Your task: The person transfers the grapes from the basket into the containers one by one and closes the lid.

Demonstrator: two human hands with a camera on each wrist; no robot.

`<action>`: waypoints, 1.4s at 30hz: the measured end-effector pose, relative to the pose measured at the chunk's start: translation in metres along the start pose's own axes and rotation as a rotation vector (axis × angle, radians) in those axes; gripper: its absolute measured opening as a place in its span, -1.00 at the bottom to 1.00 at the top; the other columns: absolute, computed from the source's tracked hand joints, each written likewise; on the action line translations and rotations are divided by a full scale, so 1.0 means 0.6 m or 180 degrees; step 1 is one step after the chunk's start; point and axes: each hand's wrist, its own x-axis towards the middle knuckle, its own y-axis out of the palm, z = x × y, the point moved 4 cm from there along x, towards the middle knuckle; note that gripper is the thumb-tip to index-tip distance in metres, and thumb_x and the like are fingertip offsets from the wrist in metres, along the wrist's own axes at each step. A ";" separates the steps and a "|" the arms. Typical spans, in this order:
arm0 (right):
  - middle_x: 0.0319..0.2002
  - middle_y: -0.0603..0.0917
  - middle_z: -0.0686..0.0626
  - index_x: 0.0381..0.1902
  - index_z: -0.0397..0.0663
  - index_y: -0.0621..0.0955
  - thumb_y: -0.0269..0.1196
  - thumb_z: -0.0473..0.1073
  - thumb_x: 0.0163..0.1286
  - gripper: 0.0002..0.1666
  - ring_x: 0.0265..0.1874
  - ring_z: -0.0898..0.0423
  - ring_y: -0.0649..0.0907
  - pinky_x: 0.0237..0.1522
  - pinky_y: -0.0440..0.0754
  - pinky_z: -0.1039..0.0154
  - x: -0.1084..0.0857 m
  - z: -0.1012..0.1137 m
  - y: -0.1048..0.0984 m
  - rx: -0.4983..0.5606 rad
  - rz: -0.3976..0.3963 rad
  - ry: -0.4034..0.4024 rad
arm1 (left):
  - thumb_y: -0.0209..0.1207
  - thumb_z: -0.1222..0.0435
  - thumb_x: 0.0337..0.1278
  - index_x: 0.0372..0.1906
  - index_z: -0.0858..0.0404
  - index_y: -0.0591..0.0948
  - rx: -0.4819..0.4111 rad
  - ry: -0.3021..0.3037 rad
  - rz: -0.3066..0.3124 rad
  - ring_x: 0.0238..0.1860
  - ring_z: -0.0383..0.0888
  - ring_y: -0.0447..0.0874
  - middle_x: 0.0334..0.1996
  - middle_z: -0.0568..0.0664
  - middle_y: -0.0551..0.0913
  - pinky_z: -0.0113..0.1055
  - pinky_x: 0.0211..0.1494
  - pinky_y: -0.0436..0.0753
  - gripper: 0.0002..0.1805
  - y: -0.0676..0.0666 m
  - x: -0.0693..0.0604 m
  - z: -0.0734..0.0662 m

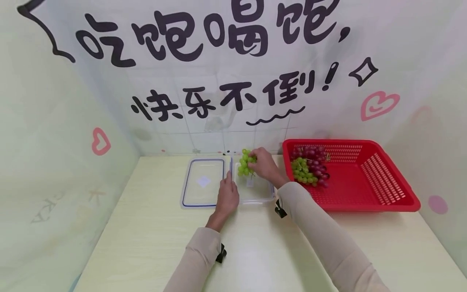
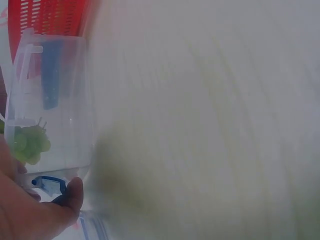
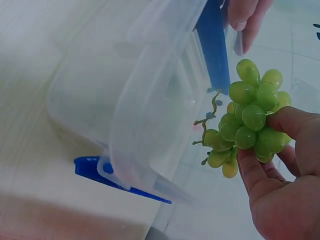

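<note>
Slipping is risked by shallow contact: green grapes (image 3: 252, 117) are pinched by curled fingers of the right hand (image 1: 266, 165), a clear box (image 1: 257, 191) by the left hand (image 1: 228, 195).

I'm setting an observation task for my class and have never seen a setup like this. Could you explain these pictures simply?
There is no machine here: a person works with two bare hands. One picture comes from a camera worn on the head, looking forward and down; the other two come from cameras on the wrists, each watching one hand's work.

On the pale table are a clear container with blue clips, a clear, blue-edged piece that looks like its lid, and a red basket holding dark red grapes and more green ones.

The right hand holds a bunch of green grapes by the container. The left hand grips the container's side.
</note>
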 end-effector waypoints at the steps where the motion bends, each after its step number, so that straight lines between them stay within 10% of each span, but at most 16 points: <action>1: 0.10 0.59 -0.18 0.11 -0.30 0.61 0.27 -0.36 0.32 -0.61 -0.03 -0.02 0.55 0.12 0.64 0.13 0.000 -0.001 0.004 0.0002 0.0013 -0.0009 | -0.23 0.34 0.56 0.53 0.40 0.09 -0.0003 0.0005 -0.0008 0.26 0.33 0.44 0.26 0.48 0.36 0.12 0.32 0.47 -0.45 0.001 -0.001 0.001; 42: 0.24 0.43 -0.30 0.29 -0.31 0.43 0.34 -0.40 0.26 -0.36 0.20 -0.13 0.49 0.35 0.45 0.01 0.007 -0.024 0.071 0.0095 0.0234 0.0059 | -0.23 0.35 0.56 0.53 0.40 0.09 0.0011 0.0024 -0.0004 0.23 0.31 0.47 0.27 0.48 0.34 0.12 0.27 0.52 -0.45 -0.005 -0.005 -0.006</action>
